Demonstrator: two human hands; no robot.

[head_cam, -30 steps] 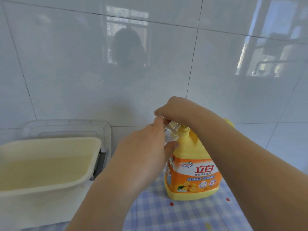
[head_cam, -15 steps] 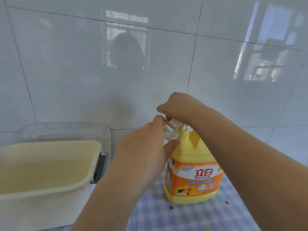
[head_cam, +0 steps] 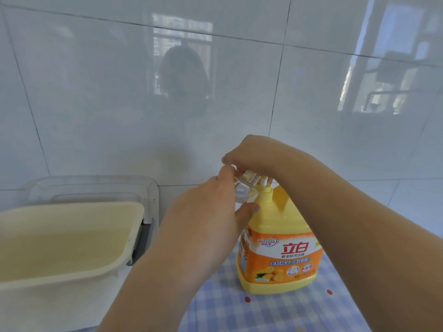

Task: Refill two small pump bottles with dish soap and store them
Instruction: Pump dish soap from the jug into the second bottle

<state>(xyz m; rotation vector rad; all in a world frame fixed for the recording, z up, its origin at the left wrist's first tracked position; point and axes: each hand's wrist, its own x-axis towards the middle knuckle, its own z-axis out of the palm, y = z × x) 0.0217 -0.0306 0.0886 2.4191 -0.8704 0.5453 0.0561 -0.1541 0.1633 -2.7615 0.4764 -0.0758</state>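
One small clear bottle (head_cam: 241, 196) is in view; the second is not seen. The left hand (head_cam: 203, 219) grips it, thumb on the near side, forefinger over the top edge, the other fingers wrapped round. The bottle sits just left of the neck of the yellow dish soap jug (head_cam: 280, 248), mouth up under the spout. I can't tell if it touches the neck.

The right hand (head_cam: 254, 152) arches over the pump head (head_cam: 249, 175), fingers curled down on it. The thumb is hidden, so it's unclear if it pinches or only presses.

The jug stands upright on the checked cloth (head_cam: 239, 312), right of centre, close to the tiled wall (head_cam: 96, 104). A cream basin (head_cam: 72, 206) is at left, well apart, with a clear lid (head_cam: 96, 185) behind it.

Step, as I judge it: pumping soap from the jug into the small bottle. It looks early in the task. The bottle reads mostly clear, and its fill level is hidden by the fingers.

To do it well:
- Put the bottle mouth right under the spout tip. The mouth is narrow and the soap is likely thick and stringy.
- Press straight down in slow full strokes, so the jug doesn't rock toward the left hand.
- Hold the bottle upright.
- Pause after each stroke to let the thread of soap drop in.
- Stop short of the neck, to leave room for the bottle's own pump tube.

Risks: drips down the outside would make the bottle slippery, and soap could land on the cloth.
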